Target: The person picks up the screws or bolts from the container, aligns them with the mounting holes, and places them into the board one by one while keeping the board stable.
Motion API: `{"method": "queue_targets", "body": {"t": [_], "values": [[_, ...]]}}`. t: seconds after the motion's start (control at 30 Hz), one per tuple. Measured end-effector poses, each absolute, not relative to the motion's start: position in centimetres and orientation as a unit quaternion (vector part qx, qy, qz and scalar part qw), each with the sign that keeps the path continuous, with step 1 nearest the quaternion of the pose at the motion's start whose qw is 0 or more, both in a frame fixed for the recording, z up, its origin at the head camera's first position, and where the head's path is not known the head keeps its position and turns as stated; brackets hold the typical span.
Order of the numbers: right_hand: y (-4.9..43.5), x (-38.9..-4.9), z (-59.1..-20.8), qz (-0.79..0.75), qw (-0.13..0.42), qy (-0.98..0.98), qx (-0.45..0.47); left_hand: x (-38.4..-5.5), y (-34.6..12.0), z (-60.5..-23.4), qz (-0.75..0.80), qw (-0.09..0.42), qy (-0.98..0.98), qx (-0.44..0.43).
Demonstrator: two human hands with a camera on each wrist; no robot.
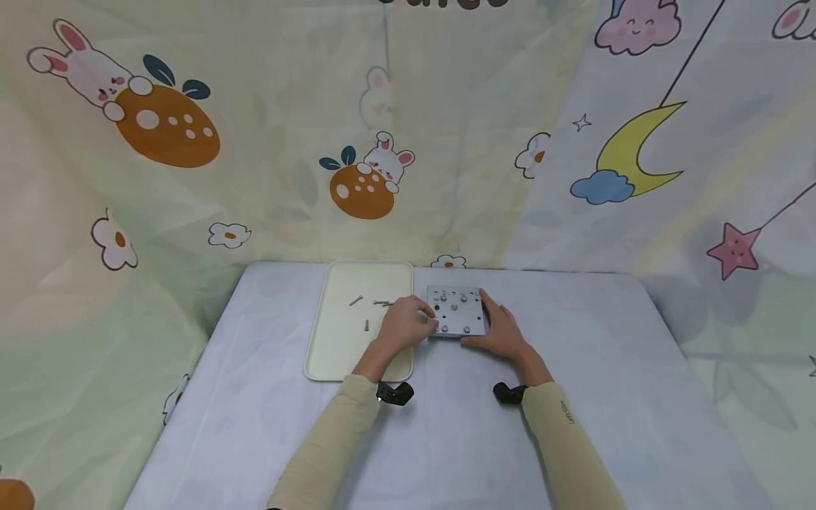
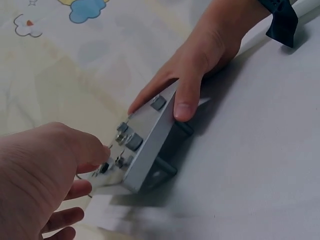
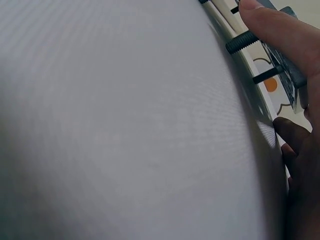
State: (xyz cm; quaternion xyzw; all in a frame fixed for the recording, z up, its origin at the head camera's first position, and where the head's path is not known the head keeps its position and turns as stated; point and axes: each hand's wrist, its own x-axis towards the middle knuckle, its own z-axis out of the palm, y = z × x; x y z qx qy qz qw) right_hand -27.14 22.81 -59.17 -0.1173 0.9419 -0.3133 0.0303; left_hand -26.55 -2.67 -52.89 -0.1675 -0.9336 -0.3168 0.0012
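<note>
A grey metal plate [image 1: 460,316] with several bolts [image 2: 134,141] and holes in its top stands raised off the table. Threaded shanks [image 3: 242,42] stick out beneath it. My right hand [image 1: 505,334] grips the plate's right side, with the thumb along its near edge. The left hand [image 1: 406,322] reaches over the plate's left edge. Its thumb and forefinger pinch a small bolt there, mostly hidden by the fingertips.
A cream tray [image 1: 338,361] lies left of the plate, partly under my left hand. Loose bolts [image 1: 355,300] lie on it. The white-covered table [image 1: 446,439] ends at a patterned cloth backdrop [image 1: 274,156].
</note>
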Motion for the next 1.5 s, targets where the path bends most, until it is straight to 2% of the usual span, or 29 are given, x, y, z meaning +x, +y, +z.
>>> {"method": "queue_targets", "body": {"t": [0.43,0.7,0.9,1.03,1.5], "values": [[22.6,-26.9,-58.9,-0.324,0.036,0.938,-0.116,-24.7,-7.0,-54.3,-0.313,0.058,-0.940,-0.126],[23.3,-26.5,-59.4,-0.323,0.048,0.940,-0.100,-23.3,-9.6,-55.3,-0.310,0.059,-0.945,-0.087],[22.9,-26.7,-59.0,-0.331,0.038,0.936,-0.113,-22.6,-12.2,-55.7,-0.310,0.100,-0.944,-0.048],[22.5,-27.0,-58.8,-0.327,0.039,0.937,-0.117,-22.3,-13.4,-55.9,-0.317,0.090,-0.944,-0.023],[22.3,-27.0,-59.1,-0.331,0.028,0.935,-0.127,-22.7,-13.2,-56.3,-0.311,0.079,-0.947,0.008]]}}
